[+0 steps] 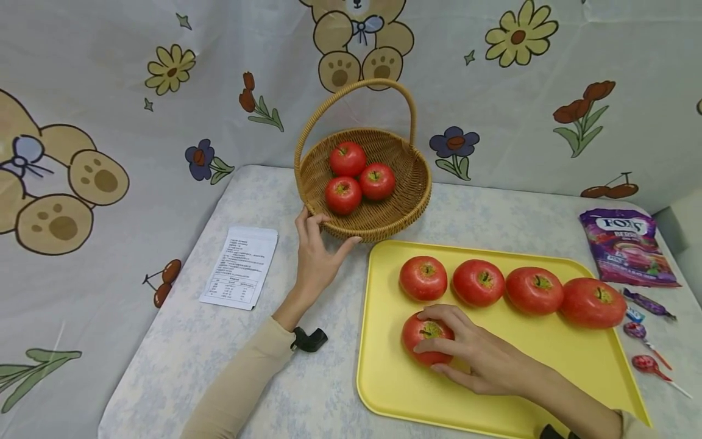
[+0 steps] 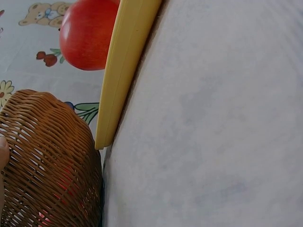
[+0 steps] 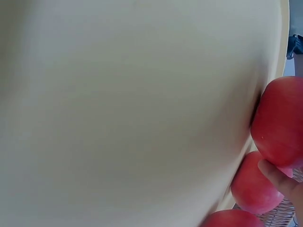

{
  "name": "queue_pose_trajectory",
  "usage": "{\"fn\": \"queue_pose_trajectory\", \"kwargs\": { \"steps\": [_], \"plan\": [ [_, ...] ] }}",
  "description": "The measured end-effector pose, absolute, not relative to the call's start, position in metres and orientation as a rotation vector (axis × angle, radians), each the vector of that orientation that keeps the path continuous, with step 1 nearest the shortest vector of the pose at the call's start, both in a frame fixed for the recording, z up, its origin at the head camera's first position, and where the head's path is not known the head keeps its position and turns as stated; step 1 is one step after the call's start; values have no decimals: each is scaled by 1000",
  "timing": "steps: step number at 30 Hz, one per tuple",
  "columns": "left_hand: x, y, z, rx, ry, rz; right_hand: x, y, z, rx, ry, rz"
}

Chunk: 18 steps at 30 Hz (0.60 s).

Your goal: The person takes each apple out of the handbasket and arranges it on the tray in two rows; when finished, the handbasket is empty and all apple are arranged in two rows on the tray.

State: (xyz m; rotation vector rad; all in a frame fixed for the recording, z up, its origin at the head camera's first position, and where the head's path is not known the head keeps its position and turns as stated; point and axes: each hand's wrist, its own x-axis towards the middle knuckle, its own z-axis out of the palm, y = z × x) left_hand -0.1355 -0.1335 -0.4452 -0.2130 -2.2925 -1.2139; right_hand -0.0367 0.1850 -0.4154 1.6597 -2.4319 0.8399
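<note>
A wicker basket with a tall arched handle holds three red apples. At its near left rim my left hand grips the edge, with the thumb along the outside. Only a bit of that hand shows at the edge of the left wrist view, against the woven wall. My right hand has its fingers and thumb curled round a red apple over the left part of the yellow tray. In the right wrist view this apple is close to the tray surface.
Along the tray's far side stand several more apples in a row. Right of the tray lie a purple candy bag, a wrapped candy and two lollipops. A white printed packet lies to the left. Behind hangs a patterned cloth.
</note>
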Motion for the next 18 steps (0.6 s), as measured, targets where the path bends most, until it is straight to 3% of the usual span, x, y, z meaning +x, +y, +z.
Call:
{"fn": "queue_pose_trajectory", "kwargs": {
  "steps": [18],
  "plan": [
    [-136,-133,-446,-222,-2288,-1214,-34,184,-415,1669,-2420,801]
  ]
}}
